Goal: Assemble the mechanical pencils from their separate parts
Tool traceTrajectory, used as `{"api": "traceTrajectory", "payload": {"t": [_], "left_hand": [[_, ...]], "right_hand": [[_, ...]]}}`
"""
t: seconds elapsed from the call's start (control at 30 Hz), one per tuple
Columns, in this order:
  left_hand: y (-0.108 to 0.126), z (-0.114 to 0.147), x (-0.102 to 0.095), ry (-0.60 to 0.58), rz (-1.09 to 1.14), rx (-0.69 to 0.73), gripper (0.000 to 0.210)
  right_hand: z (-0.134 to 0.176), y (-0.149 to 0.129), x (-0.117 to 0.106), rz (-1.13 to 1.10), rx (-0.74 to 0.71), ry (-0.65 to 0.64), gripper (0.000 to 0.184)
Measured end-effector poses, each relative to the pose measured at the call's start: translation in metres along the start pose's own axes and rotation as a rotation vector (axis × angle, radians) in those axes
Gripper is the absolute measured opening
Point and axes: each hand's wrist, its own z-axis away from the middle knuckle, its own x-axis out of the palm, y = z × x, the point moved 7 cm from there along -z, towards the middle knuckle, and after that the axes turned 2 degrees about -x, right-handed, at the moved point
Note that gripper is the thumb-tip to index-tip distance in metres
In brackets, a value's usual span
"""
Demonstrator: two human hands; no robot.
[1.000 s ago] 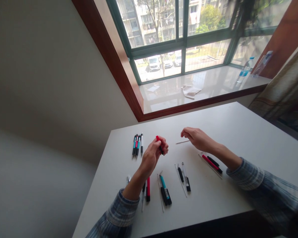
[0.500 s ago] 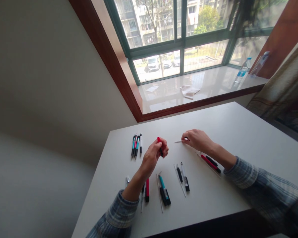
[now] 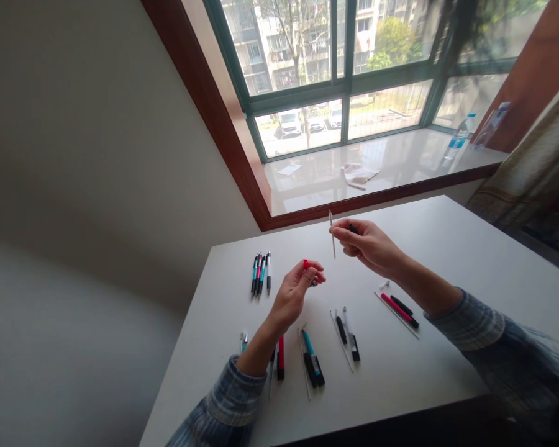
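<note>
A home room, judging by the curtain [image 3: 531,156] and bay window [image 3: 348,84].

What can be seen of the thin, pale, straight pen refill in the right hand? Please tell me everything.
The thin, pale, straight pen refill looks like plastic, narrowing to a point at its upper end. It is nearly upright, pinched near its middle by the right hand, over the smooth white table; its lower end looks free.

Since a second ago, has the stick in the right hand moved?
Yes: the stick rose off the table, now nearly upright in the right hand.
</note>
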Motion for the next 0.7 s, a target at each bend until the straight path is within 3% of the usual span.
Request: {"api": "traceTrajectory", "payload": {"t": [0.1,0.27,0.47,0.7], "left_hand": [[0.002,0.001,0.001,-0.024,-0.027,0.013,0.035],[0.007,0.002,0.0,-0.013,-0.065,0.045,0.036],[0.014,0.005,0.006,-0.03,-0.081,0.045,0.036],[0.017,0.005,0.004,-0.011,-0.082,0.048,0.034]], "right_hand": [[-0.009,-0.008,0.022,-0.076,-0.035,-0.031,0.033],[-0.019,0.008,0.043,-0.132,-0.022,-0.071,0.034],[-0.018,0.023,0.044,-0.118,-0.008,-0.074,0.036],[-0.015,0.023,0.04,0.026,-0.059,-0.075,0.033]]}}
